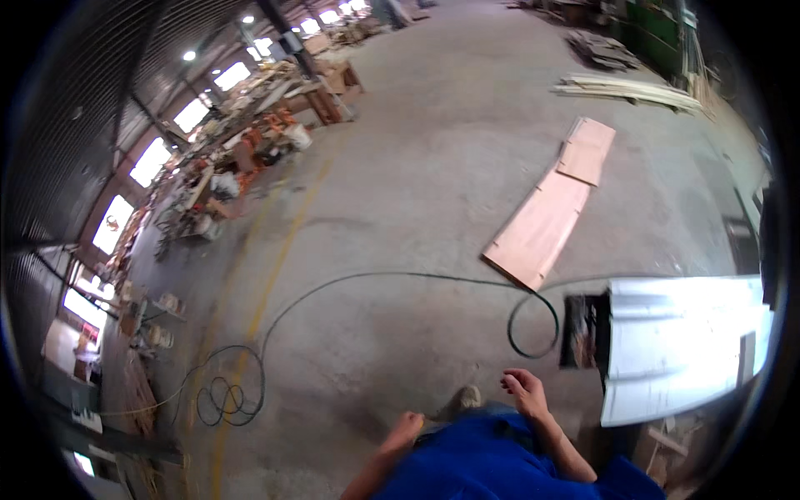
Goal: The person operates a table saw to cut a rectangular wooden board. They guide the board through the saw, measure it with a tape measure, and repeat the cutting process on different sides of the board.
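My left hand [406, 427] hangs low in front of my blue top, with its fingers curled in. A tiny yellowish spot shows at its edge, but blur hides whether the hand holds anything. To the right, my right hand [525, 392] is held out over the floor, its fingers loosely bent and somewhat apart, with nothing seen in it. The tip of one shoe [469, 397] shows between the hands. Neither hand touches any object I can make out. Nearest to the right hand lies a loop of dark hose [511, 339] on the concrete floor.
Two wooden panels [540, 225] lie end to end ahead right. A table with a shiny pale top [679, 350] stands at right. The hose runs left into a tangled coil [229, 400] by yellow floor lines. Stacked boards [629, 91] lie far right; cluttered benches line the left.
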Action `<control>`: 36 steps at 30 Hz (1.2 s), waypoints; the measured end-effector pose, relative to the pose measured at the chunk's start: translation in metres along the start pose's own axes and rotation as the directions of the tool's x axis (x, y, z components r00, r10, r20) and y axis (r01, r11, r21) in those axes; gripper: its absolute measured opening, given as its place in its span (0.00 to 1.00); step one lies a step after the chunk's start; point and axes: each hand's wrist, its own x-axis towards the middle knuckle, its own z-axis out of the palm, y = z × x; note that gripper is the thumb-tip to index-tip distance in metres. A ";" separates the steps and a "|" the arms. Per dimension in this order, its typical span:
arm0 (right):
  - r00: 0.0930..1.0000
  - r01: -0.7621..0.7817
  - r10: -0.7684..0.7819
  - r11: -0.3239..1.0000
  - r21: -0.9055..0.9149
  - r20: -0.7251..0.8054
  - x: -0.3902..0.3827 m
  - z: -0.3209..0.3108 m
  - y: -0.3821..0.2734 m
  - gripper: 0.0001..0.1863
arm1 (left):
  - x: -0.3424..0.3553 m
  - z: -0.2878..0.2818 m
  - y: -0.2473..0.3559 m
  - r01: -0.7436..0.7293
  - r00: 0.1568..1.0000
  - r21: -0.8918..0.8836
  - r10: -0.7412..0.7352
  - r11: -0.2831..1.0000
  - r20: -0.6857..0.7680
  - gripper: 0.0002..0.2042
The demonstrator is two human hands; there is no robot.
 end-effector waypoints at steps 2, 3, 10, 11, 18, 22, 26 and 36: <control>0.998 0.061 -0.061 0.998 0.008 -0.014 0.048 0.020 -0.035 0.15 | 0.068 -0.024 -0.023 -0.049 0.983 0.246 0.004 0.968 0.181 0.21; 0.995 0.089 -0.089 0.996 -0.007 -0.047 0.073 0.020 -0.047 0.14 | 0.094 -0.031 -0.009 0.034 0.973 0.131 -0.063 0.991 0.223 0.21; 0.962 0.131 -0.123 0.991 0.018 -0.242 0.251 -0.020 -0.099 0.15 | 0.272 -0.136 0.160 -0.162 0.986 0.193 0.166 0.968 -0.005 0.20; 0.958 0.146 -0.143 0.989 -0.004 -0.247 0.276 -0.033 -0.108 0.15 | 0.297 -0.154 0.198 -0.230 0.970 0.257 0.242 0.939 -0.017 0.20; 0.845 0.057 -0.017 0.997 0.057 -0.535 0.384 -0.088 -0.176 0.17 | 0.499 -0.225 0.366 -0.201 0.790 -0.130 0.239 0.971 0.565 0.20; 0.648 0.156 0.068 0.963 0.219 -0.758 0.389 -0.117 -0.213 0.18 | 0.558 -0.244 0.506 -0.058 0.647 -0.024 0.056 0.998 0.761 0.20; 0.403 0.294 0.204 0.894 0.337 -0.892 0.411 -0.170 -0.191 0.16 | 0.664 -0.178 0.590 0.102 0.642 0.060 -0.112 0.993 0.758 0.14; 0.262 0.360 0.053 0.921 0.148 -0.964 0.505 -0.470 -0.266 0.18 | 0.852 0.039 0.794 -0.016 0.846 0.198 -0.093 0.980 0.526 0.06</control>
